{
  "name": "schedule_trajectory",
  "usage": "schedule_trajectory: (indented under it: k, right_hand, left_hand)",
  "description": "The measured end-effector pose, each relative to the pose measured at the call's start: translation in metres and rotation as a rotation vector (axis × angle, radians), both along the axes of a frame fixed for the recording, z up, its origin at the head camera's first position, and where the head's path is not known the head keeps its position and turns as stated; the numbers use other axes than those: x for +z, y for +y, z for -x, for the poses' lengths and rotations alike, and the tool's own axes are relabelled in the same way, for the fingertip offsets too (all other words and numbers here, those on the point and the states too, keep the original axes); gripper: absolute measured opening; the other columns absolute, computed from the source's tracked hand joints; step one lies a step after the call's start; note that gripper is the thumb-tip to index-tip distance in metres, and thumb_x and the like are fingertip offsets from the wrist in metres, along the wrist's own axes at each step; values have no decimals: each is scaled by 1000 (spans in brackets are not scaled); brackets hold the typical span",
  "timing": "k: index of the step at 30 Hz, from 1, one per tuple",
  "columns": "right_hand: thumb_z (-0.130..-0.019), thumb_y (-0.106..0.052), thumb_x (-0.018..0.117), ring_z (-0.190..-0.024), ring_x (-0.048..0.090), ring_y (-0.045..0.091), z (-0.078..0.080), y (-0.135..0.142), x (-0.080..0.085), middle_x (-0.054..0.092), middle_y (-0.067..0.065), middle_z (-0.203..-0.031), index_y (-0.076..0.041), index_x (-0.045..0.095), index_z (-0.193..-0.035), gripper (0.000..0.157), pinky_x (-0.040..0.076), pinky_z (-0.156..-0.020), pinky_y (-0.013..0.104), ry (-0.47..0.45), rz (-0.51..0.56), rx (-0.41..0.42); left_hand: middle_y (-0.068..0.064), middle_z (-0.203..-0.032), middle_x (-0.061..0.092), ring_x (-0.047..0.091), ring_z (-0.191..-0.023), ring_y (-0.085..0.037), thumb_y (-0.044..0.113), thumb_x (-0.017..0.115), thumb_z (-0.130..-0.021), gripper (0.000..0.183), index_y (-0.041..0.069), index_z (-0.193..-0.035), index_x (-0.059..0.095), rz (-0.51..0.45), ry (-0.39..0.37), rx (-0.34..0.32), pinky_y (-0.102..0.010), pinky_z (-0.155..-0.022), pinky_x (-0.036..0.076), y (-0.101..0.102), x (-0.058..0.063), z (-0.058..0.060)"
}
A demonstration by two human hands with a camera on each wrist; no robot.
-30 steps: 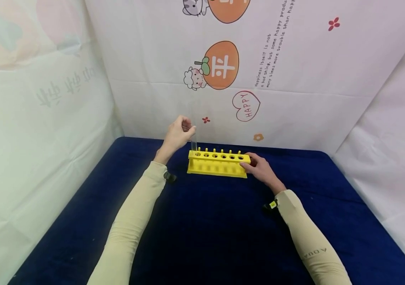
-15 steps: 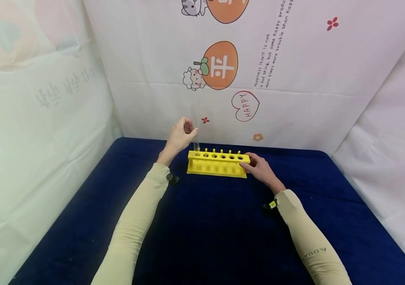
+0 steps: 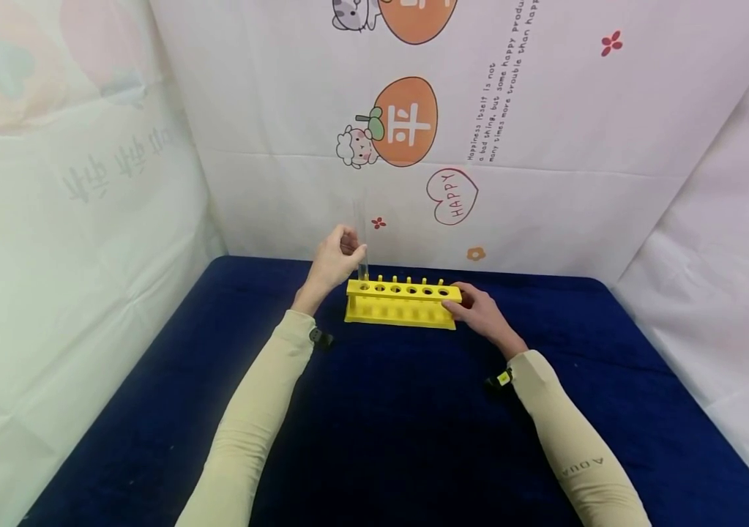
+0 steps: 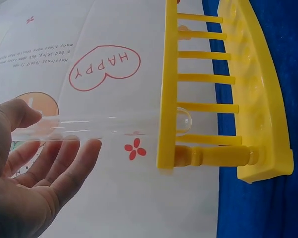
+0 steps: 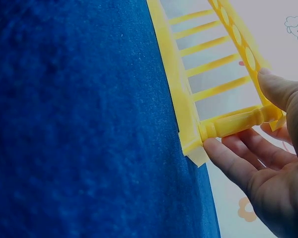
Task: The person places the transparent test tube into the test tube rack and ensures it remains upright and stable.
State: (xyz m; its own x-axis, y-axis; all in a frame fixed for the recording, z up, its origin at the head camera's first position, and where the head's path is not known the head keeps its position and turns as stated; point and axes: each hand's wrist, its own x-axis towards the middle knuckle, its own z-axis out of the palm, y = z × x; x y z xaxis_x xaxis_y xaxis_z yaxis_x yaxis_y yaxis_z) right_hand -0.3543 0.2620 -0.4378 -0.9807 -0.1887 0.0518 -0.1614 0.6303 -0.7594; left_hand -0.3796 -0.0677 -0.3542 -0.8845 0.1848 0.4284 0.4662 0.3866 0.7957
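A clear test tube (image 4: 109, 124) is held between the thumb and fingers of my left hand (image 3: 334, 260), above the left end of a yellow test tube rack (image 3: 400, 320). Its rounded bottom pokes just through the end hole of the rack's top plate (image 4: 168, 84), as the left wrist view shows. At the opposite end, my right hand (image 3: 481, 313) grips the rack, thumb at the top plate and fingers around the end post (image 5: 236, 123). The other holes in the row hold no tubes.
The rack stands near the back edge of a table covered in dark blue cloth (image 3: 387, 424). Right behind it hangs a white printed curtain (image 3: 545, 212), with more white sheeting (image 3: 84, 278) along both sides.
My left hand has come down and slightly right with the test tube, whose lower end has lined up with the end hole. My right hand and the rack have stayed in place.
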Motion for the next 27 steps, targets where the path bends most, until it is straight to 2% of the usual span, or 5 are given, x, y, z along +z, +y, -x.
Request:
schedule_trajectory:
  k: [9, 17, 27]
  right_hand:
    - [-92, -53, 61, -102, 61, 29, 1, -2, 2, 62, 19, -122, -9, 37, -150, 77, 55, -82, 38, 13, -34, -4]
    - [-93, -52, 62, -102, 61, 29, 0, -1, 2, 62, 19, -122, -9, 38, -149, 75, 55, -82, 38, 17, -29, -6]
    - [-93, -52, 61, -100, 61, 28, 0, -1, 2, 62, 19, -121, -8, 39, -149, 74, 55, -80, 36, 22, -40, -14]
  left_hand:
    - [-12, -107, 62, 64, -96, -26, 20, 63, -96, 26, 8, -118, 54, -4, -14, 31, -38, -79, 57, 1, -6, -2]
    - [-11, -109, 64, 64, -99, -27, 25, 62, -97, 29, 9, -120, 56, -5, 11, 39, -43, -88, 54, 3, -11, -4]
    - [-11, -108, 63, 63, -96, -26, 25, 62, -97, 29, 9, -120, 56, -4, 21, 20, -42, -87, 54, 2, -20, -6]
